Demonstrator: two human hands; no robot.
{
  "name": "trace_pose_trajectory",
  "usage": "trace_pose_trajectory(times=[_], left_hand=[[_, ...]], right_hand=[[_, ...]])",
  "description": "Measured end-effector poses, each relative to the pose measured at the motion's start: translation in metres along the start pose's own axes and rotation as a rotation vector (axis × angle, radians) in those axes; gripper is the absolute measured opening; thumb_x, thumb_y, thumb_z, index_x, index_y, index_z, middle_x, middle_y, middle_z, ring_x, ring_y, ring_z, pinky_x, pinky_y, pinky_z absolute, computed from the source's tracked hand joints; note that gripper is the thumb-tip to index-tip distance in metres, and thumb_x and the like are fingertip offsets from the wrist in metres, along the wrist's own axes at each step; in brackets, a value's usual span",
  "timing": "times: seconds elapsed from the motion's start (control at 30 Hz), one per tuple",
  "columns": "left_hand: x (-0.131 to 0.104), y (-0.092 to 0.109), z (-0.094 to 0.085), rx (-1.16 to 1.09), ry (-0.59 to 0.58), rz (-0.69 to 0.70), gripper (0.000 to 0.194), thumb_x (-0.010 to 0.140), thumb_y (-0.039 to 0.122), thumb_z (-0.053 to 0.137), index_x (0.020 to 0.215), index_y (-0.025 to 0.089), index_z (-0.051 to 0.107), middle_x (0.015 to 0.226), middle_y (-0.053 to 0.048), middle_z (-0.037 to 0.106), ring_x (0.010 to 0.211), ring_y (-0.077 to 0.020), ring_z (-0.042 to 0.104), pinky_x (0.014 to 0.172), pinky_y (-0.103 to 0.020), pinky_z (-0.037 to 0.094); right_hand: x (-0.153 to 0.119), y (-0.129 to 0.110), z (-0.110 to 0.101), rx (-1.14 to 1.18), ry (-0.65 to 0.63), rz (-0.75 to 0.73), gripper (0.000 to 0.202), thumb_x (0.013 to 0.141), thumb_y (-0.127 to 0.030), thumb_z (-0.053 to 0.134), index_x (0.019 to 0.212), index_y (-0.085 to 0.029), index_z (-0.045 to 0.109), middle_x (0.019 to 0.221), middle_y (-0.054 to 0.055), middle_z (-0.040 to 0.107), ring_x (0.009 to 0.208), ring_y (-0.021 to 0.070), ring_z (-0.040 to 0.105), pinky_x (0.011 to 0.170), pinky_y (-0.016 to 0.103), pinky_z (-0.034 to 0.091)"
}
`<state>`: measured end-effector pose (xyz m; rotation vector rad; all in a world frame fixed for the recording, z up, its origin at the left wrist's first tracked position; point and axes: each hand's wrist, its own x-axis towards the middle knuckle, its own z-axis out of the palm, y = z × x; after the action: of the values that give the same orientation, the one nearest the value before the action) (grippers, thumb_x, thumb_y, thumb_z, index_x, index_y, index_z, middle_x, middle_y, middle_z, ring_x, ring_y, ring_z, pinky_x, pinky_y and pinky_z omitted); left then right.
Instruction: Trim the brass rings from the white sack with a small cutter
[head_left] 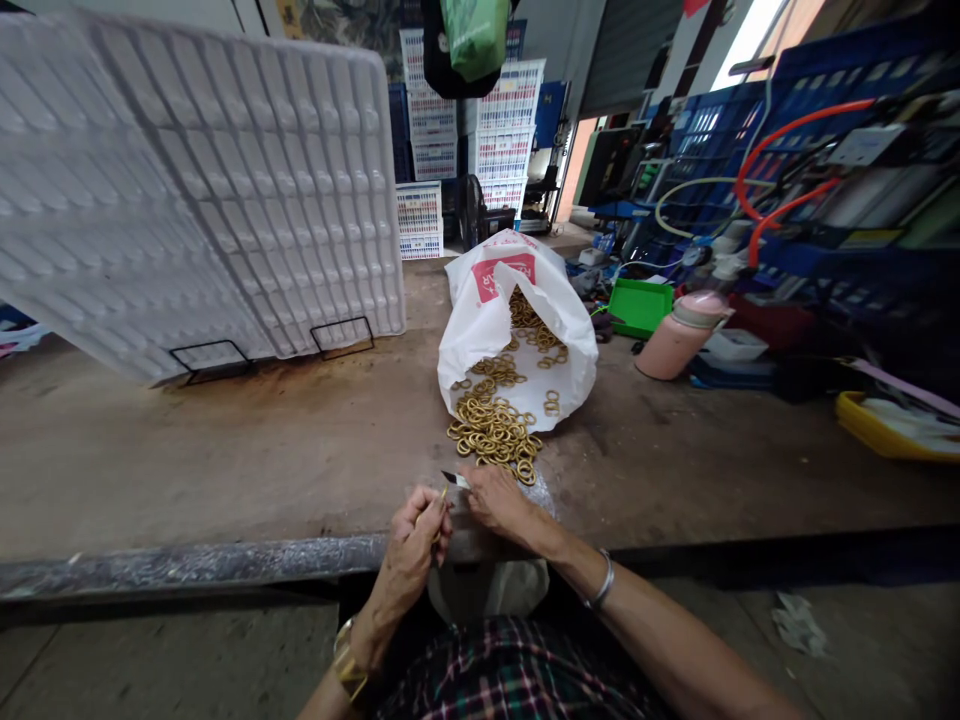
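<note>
Pinching a small gold piece [444, 493] between thumb and fingers, the left hand [420, 525] sits just beyond the front edge of the table [300, 470]. From my end the piece is too small for me to tell whether it is a ring. The right hand [496, 500], close beside it over the table edge, grasps a small blade [455, 480] whose dark tip points left, near the gold piece; I cannot tell whether the two touch.

Just past the right hand I have the pile of gold rings [495, 432], spilling out onto the table from a white bag [461, 335] that lies on its side, its mouth facing me. More rings lie inside the bag. I see a gold band [347, 660] on the left wrist and a silver bangle [602, 580] on the right.

To the right of the bag I make out a green tray [641, 308] and a pink bottle [667, 345], with a yellow tray [870, 428] farther right. On the left, a large white ribbed panel [285, 200] stands tilted on the table, and stacked crates [506, 155] rise behind the bag.
</note>
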<state>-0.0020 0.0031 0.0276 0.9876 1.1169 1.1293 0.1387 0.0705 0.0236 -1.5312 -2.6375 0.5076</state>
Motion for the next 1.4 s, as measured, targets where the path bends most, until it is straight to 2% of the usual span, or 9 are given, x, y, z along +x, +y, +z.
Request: trace_pose_trajectory(times=[0.1,0.3,0.5,0.6,0.83,0.93,1.1,1.27,1.4], left_hand=[[-0.005,0.003,0.002,-0.163,-0.062,-0.033,0.031,0.079,0.046,0.055,0.074,0.017,0.048,0.057,0.004,0.047,0.042,-0.0059,0.039,0.035,-0.016,0.032],[0.003,-0.001,-0.001,-0.377,0.009,-0.098,0.032,0.077,0.044,0.06,0.072,0.014,0.048,0.073,-0.003,0.056,0.052,-0.0076,0.045,0.036,-0.016,0.033],[0.009,-0.01,-0.012,-0.471,0.047,-0.165,0.026,0.073,0.035,0.065,0.082,0.016,0.052,0.072,-0.002,0.056,0.052,-0.0088,0.047,0.036,-0.016,0.033],[0.011,-0.013,-0.016,-0.558,0.053,-0.227,0.033,0.067,0.032,0.071,0.09,0.015,0.055,0.07,-0.001,0.055,0.053,-0.0085,0.049,0.037,-0.016,0.033],[0.018,-0.022,-0.02,-0.692,0.175,-0.329,0.033,0.056,0.029,0.079,0.071,0.013,0.054,0.074,-0.004,0.06,0.062,-0.0121,0.056,0.041,-0.016,0.039],[0.021,-0.022,-0.019,-0.655,0.172,-0.313,0.034,0.056,0.03,0.079,0.071,0.013,0.053,0.074,-0.003,0.059,0.063,-0.0121,0.057,0.04,-0.016,0.039],[0.031,-0.016,-0.015,-0.476,0.084,-0.156,0.038,0.064,0.043,0.072,0.069,0.015,0.047,0.063,0.003,0.05,0.05,-0.0063,0.046,0.035,-0.013,0.031],[0.047,-0.013,-0.011,-0.142,0.196,-0.03,0.045,0.066,0.051,0.065,0.091,0.017,0.049,0.056,0.006,0.047,0.042,-0.0067,0.042,0.032,-0.014,0.028],[0.051,-0.013,-0.009,0.046,0.168,0.009,0.045,0.07,0.055,0.058,0.092,0.015,0.052,0.054,0.006,0.045,0.041,-0.0073,0.041,0.032,-0.015,0.03]], right_hand=[[0.007,0.007,-0.002,-0.034,0.039,0.085,0.026,0.075,-0.008,0.041,0.095,-0.013,0.056,0.082,0.01,0.065,0.075,0.0186,0.06,0.063,0.025,0.036],[0.028,0.015,-0.015,-0.128,0.22,0.161,0.026,0.079,-0.013,0.04,0.101,-0.018,0.053,0.099,0.008,0.061,0.085,0.0207,0.059,0.069,0.028,0.04],[0.053,0.022,-0.015,-0.198,0.203,0.171,0.031,0.082,-0.016,0.038,0.111,-0.021,0.049,0.104,0.01,0.056,0.081,0.0213,0.059,0.068,0.031,0.042],[0.06,0.022,-0.012,-0.197,0.197,0.19,0.028,0.084,-0.017,0.035,0.107,-0.02,0.05,0.102,0.01,0.056,0.08,0.0211,0.059,0.068,0.032,0.043],[0.065,0.025,-0.009,-0.159,0.219,0.204,0.025,0.082,-0.017,0.039,0.103,-0.019,0.052,0.099,0.01,0.055,0.073,0.0182,0.058,0.062,0.028,0.04],[0.06,0.028,-0.008,-0.113,0.246,0.181,0.023,0.081,-0.019,0.041,0.101,-0.019,0.052,0.1,0.009,0.055,0.074,0.0178,0.057,0.064,0.028,0.038],[0.048,0.029,-0.004,0.053,0.299,0.062,0.023,0.076,-0.013,0.043,0.097,-0.018,0.053,0.091,0.006,0.059,0.08,0.0167,0.054,0.068,0.025,0.036],[0.036,0.023,0.004,0.241,0.364,-0.09,0.019,0.077,-0.012,0.043,0.09,-0.018,0.055,0.08,0.003,0.061,0.075,0.0143,0.054,0.067,0.022,0.034],[0.025,0.013,0.004,0.357,0.367,-0.198,0.015,0.079,-0.013,0.043,0.084,-0.018,0.056,0.078,0.002,0.06,0.073,0.013,0.052,0.067,0.021,0.035]])
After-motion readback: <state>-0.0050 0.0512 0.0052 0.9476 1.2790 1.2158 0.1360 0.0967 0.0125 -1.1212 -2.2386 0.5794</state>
